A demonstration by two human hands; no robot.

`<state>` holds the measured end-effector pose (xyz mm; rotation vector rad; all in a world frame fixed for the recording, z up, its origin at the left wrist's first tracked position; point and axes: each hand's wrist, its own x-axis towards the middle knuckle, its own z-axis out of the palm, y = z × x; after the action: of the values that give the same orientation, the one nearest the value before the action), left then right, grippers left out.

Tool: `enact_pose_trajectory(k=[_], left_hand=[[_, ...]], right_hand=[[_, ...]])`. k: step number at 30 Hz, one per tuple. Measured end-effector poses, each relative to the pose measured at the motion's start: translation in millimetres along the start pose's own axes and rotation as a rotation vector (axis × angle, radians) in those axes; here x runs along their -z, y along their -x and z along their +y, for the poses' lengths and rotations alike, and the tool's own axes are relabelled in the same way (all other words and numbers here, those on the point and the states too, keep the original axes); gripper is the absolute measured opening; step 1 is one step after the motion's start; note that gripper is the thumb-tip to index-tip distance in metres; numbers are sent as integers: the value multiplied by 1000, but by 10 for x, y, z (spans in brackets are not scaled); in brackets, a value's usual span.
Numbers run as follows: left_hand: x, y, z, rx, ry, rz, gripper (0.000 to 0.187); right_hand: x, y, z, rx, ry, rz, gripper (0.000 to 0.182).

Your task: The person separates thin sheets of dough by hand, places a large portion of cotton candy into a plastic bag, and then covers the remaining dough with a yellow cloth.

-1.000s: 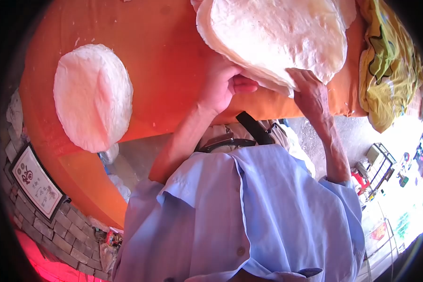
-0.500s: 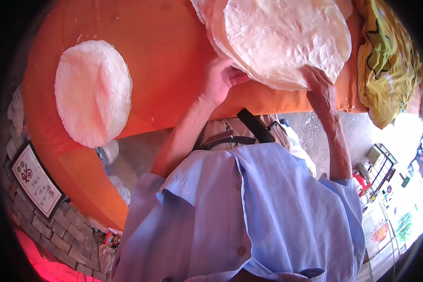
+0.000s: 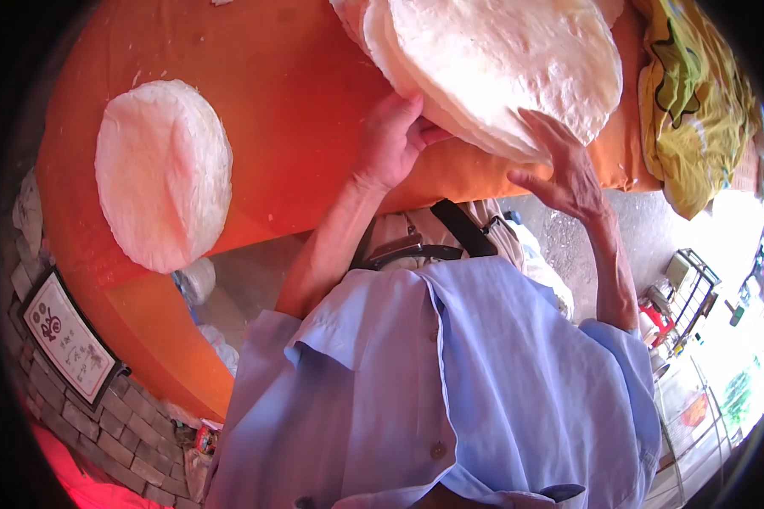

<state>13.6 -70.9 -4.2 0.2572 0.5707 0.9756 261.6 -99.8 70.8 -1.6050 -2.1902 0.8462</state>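
A stack of large, thin, pale round sheets (image 3: 501,68) lies at the top of the orange-covered table (image 3: 289,110). My left hand (image 3: 395,140) is at the stack's lower left edge, its fingers pinched around the rim of some sheets. My right hand (image 3: 564,170) rests its fingertips on the lower right part of the top sheet, with the thumb spread away below the edge. A second stack of pale round sheets (image 3: 163,176), with a crease down its top, sits at the table's left.
A crumpled yellow cloth (image 3: 696,102) lies at the table's right end. A framed sheet with writing (image 3: 70,338) stands at the lower left by grey bricks (image 3: 102,433). A metal rack (image 3: 692,293) is at the right.
My right hand has opened, its thumb coming off the stack's edge and spreading left. The left hand remains at the rim. The view has shifted slightly.
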Motion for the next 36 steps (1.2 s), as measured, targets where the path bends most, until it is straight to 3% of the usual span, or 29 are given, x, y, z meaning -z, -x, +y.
enact_pose_trajectory(k=[2,5,6,9,12,16,19,28,31,34,36], left_hand=[[-73,-12,20,-6,-24,-27,25],[-154,-58,29,-39,-97,-38,22],[-128,-80,7,-51,-122,-38,22],[-124,-93,-14,-60,-182,47,20],[-160,-49,6,-43,-260,116,19],[-236,-8,45,-63,-353,86,19],[-232,20,58,-3,-432,169,21],[-176,54,92,83,-198,135,23],[-52,39,-6,6,-469,140,23],[-69,19,32,-344,-1136,33,26],[-7,-9,-71,-429,-1214,16,25]], right_hand=[[-5,-204,-228,20,-119,84,74],[-203,-459,-419,-132,28,174,73],[-311,-508,-395,-98,121,298,51],[-376,-560,-401,-152,204,153,27],[-374,-620,-384,-125,335,159,13],[-343,-809,-657,-222,488,83,10],[-726,-816,-565,-156,316,6,15],[-687,-993,-632,-152,162,86,23],[-689,-1074,-684,-166,116,64,30],[-725,-1106,-732,-146,49,154,43],[-543,-1100,-766,-139,44,129,39]])
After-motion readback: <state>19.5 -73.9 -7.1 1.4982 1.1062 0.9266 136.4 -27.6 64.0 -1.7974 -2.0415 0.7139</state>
